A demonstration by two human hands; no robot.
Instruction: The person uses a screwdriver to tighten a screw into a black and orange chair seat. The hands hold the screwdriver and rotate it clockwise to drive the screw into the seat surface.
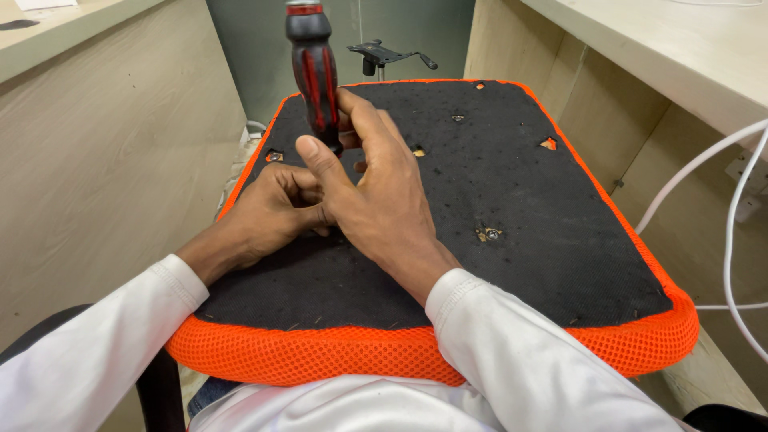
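Right hand: fingers curled around lower handle of red-and-black screwdriver, held upright.
Left hand: curled closed low by the shaft, steadying; exact pinch unclear.
Seat cushion: upturned, black underside, orange mesh rim, resting on lap between desk panels.
Risk: likely tip slip, tearing fabric or jabbing left fingers, if handle tilts.
Hidden: screwdriver tip and any screw, covered by both hands.

Bright even light, sharp, edges bowed
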